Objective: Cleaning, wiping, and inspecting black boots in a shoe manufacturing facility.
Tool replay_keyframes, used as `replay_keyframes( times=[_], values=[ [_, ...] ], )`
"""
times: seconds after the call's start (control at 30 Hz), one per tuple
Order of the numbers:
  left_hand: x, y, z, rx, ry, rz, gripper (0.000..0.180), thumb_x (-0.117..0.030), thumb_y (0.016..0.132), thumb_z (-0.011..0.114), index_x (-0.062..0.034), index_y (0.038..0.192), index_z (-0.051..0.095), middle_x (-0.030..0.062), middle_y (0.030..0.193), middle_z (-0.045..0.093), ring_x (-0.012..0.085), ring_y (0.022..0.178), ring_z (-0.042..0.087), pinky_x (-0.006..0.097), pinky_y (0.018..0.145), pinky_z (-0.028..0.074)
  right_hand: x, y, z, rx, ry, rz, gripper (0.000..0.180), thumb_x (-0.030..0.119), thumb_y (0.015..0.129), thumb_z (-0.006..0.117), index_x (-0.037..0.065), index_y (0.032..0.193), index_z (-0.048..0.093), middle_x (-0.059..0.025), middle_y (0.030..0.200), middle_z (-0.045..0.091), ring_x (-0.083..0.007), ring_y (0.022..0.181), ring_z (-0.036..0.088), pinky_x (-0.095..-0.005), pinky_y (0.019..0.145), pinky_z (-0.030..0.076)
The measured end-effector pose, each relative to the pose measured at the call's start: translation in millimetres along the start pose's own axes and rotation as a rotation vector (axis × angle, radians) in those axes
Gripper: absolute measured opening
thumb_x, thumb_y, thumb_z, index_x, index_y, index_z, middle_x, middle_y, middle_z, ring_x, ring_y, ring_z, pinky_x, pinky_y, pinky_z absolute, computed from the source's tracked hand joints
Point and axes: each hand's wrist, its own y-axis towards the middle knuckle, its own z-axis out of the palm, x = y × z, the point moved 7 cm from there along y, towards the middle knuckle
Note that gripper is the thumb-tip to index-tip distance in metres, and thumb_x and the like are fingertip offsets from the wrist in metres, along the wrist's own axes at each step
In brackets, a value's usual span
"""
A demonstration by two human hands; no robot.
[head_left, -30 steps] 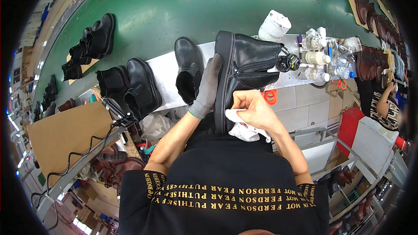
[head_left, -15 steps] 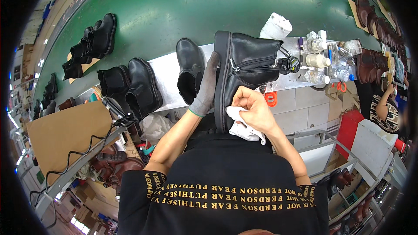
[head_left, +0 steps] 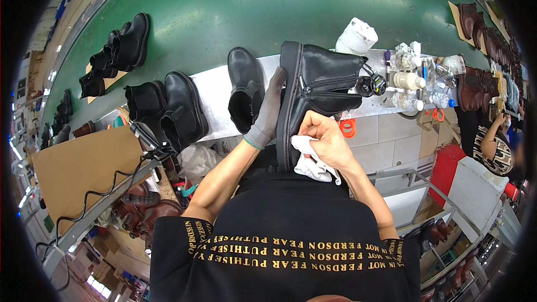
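While bracing the black boot mid-frame with a flat gloved left hand, still pinching white cloth in the right hand; barely shifted, so probably same spot.

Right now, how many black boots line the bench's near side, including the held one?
4: held boot against the left hand; second boot just left of that hand; third boot farther left; fourth boot beside it, leftmost. Others may be hidden.
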Motion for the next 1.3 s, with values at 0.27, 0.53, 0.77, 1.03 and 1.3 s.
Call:
replay_keyframes(
  times=[0.27, 0.53, 0.77, 1.03, 1.3],
  values=[
    [-8, -1, 12, 0.045, -0.023, -0.113, 0.046, -0.034, 0.098, 0.027, 0.0020, 0.122, 0.043, 0.0052, 0.103, 0.055, 0.0075, 0.089, 0.052, 0.023, 0.083, 0.043, -7, -3, -5, -0.257, 0.142, -0.044, 0.020, 0.004, 0.078, 0.065, 0.005, 0.075, 0.045, -0.0001, 0.059, 0.054, -0.0036, 0.047, 0.049, -0.0174, 0.042, 0.036],
    [-6, -4, 15, 0.073, -0.110, -0.191, 0.044, -0.033, 0.098, 0.027, 0.0020, 0.120, 0.045, 0.0030, 0.099, 0.055, 0.0062, 0.085, 0.052, 0.022, 0.081, 0.044, -7, 2, -2, -0.103, 0.068, -0.018, 0.020, 0.005, 0.078, 0.065, 0.006, 0.076, 0.045, 0.0003, 0.060, 0.054, -0.0033, 0.047, 0.049, -0.0171, 0.042, 0.036],
    [3, -1, 0, 0.063, 0.055, -0.080, 0.040, -0.029, 0.098, 0.029, 0.0001, 0.124, 0.040, 0.0042, 0.106, 0.053, 0.0083, 0.093, 0.052, 0.024, 0.085, 0.043, -6, 0, -3, -0.047, 0.062, -0.006, 0.012, -0.002, 0.077, 0.055, 0.004, 0.077, 0.045, -0.0006, 0.060, 0.055, -0.0038, 0.050, 0.050, -0.0182, 0.045, 0.037],
    [-29, -12, 19, 0.031, 0.145, -0.132, 0.040, -0.024, 0.097, 0.032, -0.0007, 0.131, 0.032, 0.0058, 0.120, 0.045, 0.0107, 0.109, 0.044, 0.026, 0.096, 0.036, -10, -1, -6, -0.188, 0.100, -0.026, 0.022, 0.004, 0.078, 0.065, 0.007, 0.075, 0.044, -0.0004, 0.058, 0.055, -0.0029, 0.047, 0.049, -0.0167, 0.041, 0.035],
    [-4, -4, 8, 0.130, 0.025, -0.130, 0.040, -0.021, 0.097, 0.032, -0.0009, 0.132, 0.030, 0.0072, 0.122, 0.044, 0.0109, 0.111, 0.044, 0.026, 0.097, 0.035, -7, 1, 2, -0.144, 0.141, -0.044, 0.020, 0.006, 0.079, 0.064, 0.007, 0.075, 0.045, -0.0009, 0.058, 0.055, -0.0032, 0.046, 0.050, -0.0165, 0.041, 0.035]
  ],
)
